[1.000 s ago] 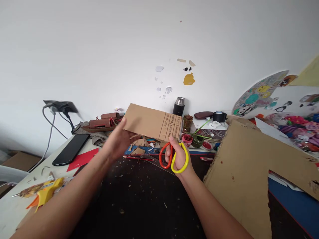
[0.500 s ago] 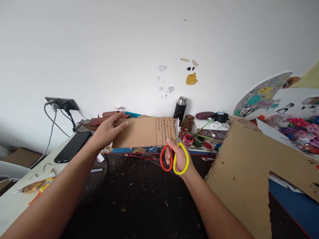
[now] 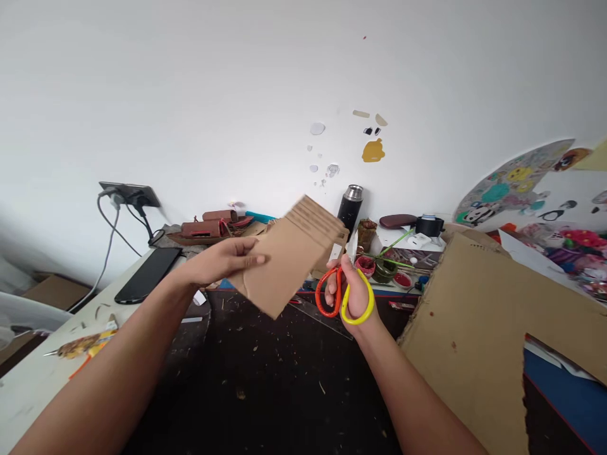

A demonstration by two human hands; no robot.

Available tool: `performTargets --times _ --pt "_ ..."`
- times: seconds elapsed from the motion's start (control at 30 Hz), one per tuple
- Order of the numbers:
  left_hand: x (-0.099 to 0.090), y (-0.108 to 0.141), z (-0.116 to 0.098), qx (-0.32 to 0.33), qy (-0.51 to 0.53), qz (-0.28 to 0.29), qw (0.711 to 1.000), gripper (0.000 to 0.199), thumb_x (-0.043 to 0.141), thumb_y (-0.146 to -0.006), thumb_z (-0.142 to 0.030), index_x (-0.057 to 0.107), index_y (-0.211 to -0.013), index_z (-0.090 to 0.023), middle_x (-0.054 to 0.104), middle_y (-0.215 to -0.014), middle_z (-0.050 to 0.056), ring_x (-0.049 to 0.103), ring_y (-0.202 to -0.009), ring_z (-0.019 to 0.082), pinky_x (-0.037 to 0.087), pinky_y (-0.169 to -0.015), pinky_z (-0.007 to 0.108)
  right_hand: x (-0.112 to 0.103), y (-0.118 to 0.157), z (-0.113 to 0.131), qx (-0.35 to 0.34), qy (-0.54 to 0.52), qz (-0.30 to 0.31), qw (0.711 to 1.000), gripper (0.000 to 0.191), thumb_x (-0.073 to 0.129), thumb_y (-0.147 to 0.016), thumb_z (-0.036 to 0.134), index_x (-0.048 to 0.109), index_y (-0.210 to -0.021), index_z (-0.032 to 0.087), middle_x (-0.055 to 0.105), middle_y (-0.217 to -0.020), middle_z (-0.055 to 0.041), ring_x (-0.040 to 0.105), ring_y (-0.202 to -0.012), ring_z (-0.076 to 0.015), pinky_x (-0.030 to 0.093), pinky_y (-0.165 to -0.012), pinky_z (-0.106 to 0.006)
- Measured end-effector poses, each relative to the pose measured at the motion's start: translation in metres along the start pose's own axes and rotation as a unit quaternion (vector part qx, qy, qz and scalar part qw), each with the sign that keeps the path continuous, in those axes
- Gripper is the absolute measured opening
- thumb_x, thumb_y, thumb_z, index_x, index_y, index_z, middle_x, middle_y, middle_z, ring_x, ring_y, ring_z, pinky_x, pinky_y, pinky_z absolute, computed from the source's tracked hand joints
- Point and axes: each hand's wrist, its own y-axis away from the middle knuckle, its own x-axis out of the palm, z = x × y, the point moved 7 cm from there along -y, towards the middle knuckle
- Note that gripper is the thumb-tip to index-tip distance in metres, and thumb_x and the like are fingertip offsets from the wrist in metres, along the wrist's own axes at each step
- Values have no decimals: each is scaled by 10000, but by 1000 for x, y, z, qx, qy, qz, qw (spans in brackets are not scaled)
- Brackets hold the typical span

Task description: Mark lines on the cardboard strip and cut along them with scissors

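A piece of brown cardboard (image 3: 289,259) with printed lines near its upper end is tilted in the air above the dark work surface. Its left edge is gripped by my left hand (image 3: 227,260), thumb on the near face. My right hand (image 3: 353,294) holds scissors (image 3: 328,294) with one red and one yellow handle loop, blades pointing up and away. The scissors stand just right of the cardboard, apart from it as far as I can see. Behind the scissors, another cardboard piece (image 3: 342,240) partly shows.
A large cardboard sheet (image 3: 474,309) leans over the right side. Paint jars (image 3: 385,270), a black flask (image 3: 351,205) and a brown model boat (image 3: 203,234) line the wall. On the left lie a phone (image 3: 148,275) and a hot glue gun (image 3: 85,344).
My left hand has taken hold of the cardboard, which has turned from lying level to a slant and come nearer. The scissors remain in my right hand.
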Motion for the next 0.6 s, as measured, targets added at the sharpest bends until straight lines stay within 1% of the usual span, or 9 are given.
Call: performTargets --times 0.03,0.07,0.1,0.13,0.2,0.23,0.4,0.5,0.6 --pt "-8 -2 -1 27 38 -65 997 377 931 -819 -493 768 -967 -187 782 -837 76 709 -631 212 536 -501 273 2 2 -1 1 7 9 1000 725 866 -701 857 677 -889 183 586 -478 67 549 -328 -120 422 -327 -198" --pt "-18 -3 -2 68 75 -148 984 411 929 -817 -511 739 -973 -182 766 -817 70 675 -569 189 498 -445 256 4 4 -2 4 19 19 1000 733 854 -716 863 684 -913 178 601 -483 61 566 -333 -129 435 -334 -202" --pt "-24 -4 -1 100 92 -204 969 426 901 -846 -538 704 -1007 -197 741 -800 43 626 -512 154 441 -397 229 7 6 -3 6 34 29 999 730 835 -743 866 684 -930 177 620 -492 51 586 -342 -140 446 -341 -207" --pt "-25 -6 0 123 100 -232 960 430 863 -878 -562 670 -1047 -216 712 -780 12 575 -466 126 391 -365 210 10 9 -5 3 54 43 998 732 806 -771 878 683 -948 178 637 -495 40 612 -355 -156 463 -352 -215" --pt "-23 -11 1 157 108 -258 947 444 850 -884 -563 632 -1071 -225 690 -782 0 545 -424 114 349 -336 211 19 17 -9 6 105 80 991 744 730 -843 895 694 -1014 171 694 -545 1 694 -434 -187 474 -383 -211" --pt "-20 -12 2 169 109 -263 944 445 857 -881 -553 629 -1072 -223 690 -796 4 555 -425 117 363 -338 216 23 21 -12 6 129 98 987 751 708 -861 897 700 -1033 166 715 -569 -15 715 -466 -191 486 -404 -211" --pt "-8 -10 -2 196 115 -272 935 438 883 -873 -533 658 -1079 -218 685 -822 8 553 -466 114 410 -351 215 38 35 -30 31 198 170 965 731 738 -844 883 697 -1046 182 731 -635 -13 728 -547 -185 592 -557 -268" --pt "-9 -5 -2 199 128 -287 928 449 873 -879 -555 669 -1104 -226 699 -876 19 582 -529 124 445 -383 208 40 38 -39 39 218 197 955 744 770 -817 880 704 -1079 187 734 -682 -14 744 -599 -194 614 -620 -299" --pt "-15 0 -1 209 142 -322 912 458 857 -885 -583 664 -1122 -243 691 -912 12 587 -562 128 440 -392 200 39 38 -45 48 231 208 949 779 786 -799 883 713 -1130 182 744 -728 -28 758 -640 -206 628 -666 -328"
